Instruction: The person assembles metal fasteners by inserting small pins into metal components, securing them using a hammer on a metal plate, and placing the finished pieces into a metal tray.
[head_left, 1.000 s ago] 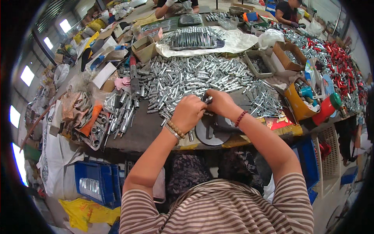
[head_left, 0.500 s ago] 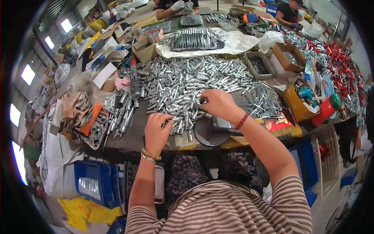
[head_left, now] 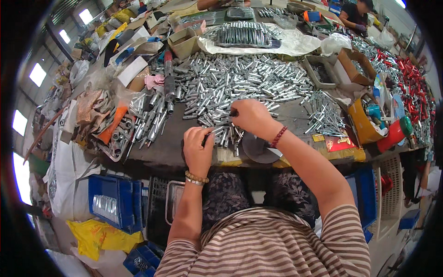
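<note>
A wide pile of short silver metal tubes (head_left: 254, 81) covers the middle of the workbench. At its near edge my left hand (head_left: 198, 147) is closed in a pinch, with a small silver metal piece (head_left: 215, 129) at its fingertips. Just right of it and slightly farther, my right hand (head_left: 254, 118) hovers over the pile with curled fingers. Something dark shows at those fingertips, too small to name. Below my right wrist, a dark round plate (head_left: 258, 151) lies at the bench's near edge, partly hidden by the arm.
Thin metal rods (head_left: 325, 115) lie right of the pile, near a yellow container (head_left: 361, 121). Socket-like tools (head_left: 150, 120) crowd the left. Beyond the pile stand a tray of metal parts (head_left: 243, 36) and a grey bin (head_left: 321, 73). A co-worker (head_left: 354, 17) sits far right.
The view has shifted, so the bench appears higher and farther right. My hands remain close together at the pile's near edge, the left still pinching. More of the round plate is covered.
</note>
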Demonstrator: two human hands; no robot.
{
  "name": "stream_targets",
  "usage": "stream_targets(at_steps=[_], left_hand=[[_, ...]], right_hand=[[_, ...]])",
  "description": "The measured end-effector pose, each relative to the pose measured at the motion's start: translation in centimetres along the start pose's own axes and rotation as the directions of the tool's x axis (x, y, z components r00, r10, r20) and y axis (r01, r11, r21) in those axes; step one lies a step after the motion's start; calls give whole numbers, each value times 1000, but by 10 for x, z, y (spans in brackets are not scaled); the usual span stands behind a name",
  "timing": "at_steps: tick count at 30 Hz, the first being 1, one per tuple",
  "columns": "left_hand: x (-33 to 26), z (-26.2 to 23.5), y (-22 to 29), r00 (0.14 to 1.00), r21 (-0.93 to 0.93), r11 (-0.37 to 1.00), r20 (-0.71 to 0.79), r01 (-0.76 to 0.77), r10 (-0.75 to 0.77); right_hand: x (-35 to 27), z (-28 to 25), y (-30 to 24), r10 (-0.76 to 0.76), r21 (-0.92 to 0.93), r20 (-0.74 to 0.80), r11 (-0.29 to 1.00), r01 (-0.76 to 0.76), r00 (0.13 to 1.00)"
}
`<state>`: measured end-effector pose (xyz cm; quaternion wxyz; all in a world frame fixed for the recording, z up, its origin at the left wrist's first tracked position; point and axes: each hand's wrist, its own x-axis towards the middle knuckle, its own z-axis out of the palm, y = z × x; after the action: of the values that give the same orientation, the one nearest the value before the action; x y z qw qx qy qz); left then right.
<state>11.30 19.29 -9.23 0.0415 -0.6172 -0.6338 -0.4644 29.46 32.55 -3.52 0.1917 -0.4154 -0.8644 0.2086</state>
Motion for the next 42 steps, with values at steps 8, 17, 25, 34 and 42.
stream_targets(at_steps=[8,17,25,34,42], left_hand=[[-9,-12,-27,954,-381,908,-162,174,-251],[-31,-47,11,975,115,993,222,4,-29],[-28,-56,0,954,-7,996,291,83,-78],[-26,-43,-1,981,24,996,168,92,-94],[-37,-42,-7,963,-84,963,116,255,-245]], right_hand=[[-47,-11,-9,-114,175,-217,972,154,969],[-163,-25,7,-51,103,-326,991,89,944],[-216,-48,27,-10,101,-368,994,50,930],[-218,-99,108,37,-241,-579,947,-214,815],[-135,-94,150,-47,-302,-344,951,-63,938]])
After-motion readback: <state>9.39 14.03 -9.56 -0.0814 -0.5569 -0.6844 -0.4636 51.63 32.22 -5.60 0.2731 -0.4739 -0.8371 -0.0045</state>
